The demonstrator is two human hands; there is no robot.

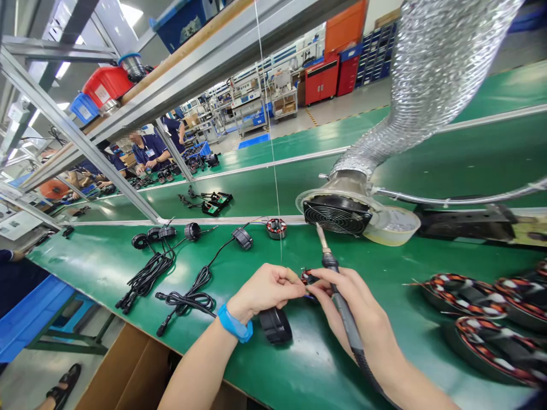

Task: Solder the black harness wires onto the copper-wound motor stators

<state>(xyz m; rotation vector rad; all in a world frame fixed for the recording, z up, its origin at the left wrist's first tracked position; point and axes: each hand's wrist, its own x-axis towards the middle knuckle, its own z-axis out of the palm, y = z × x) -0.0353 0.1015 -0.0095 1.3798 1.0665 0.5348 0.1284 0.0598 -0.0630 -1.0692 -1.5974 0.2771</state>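
Observation:
My right hand (363, 313) is closed around a soldering iron (342, 310), its tip pointing up and away from me. The thumb and forefinger of the same hand also pinch close to a small wound stator (306, 277), mostly hidden by the fingers. My left hand (273, 287), with a blue wristband (234, 323) on the wrist, meets them there, its fingertips pressed together on what looks like a thin wire. Just below the left hand a black round housing (276, 326) lies on the green bench.
A fume extractor fan (337, 215) with a silver duct (423, 62) stands ahead. Larger wound stators (465, 296) lie at right. Left are coiled black cables (188, 300) with round caps, and another stator (276, 228) sits beyond my hands. A co-worker (149, 151) sits farther off.

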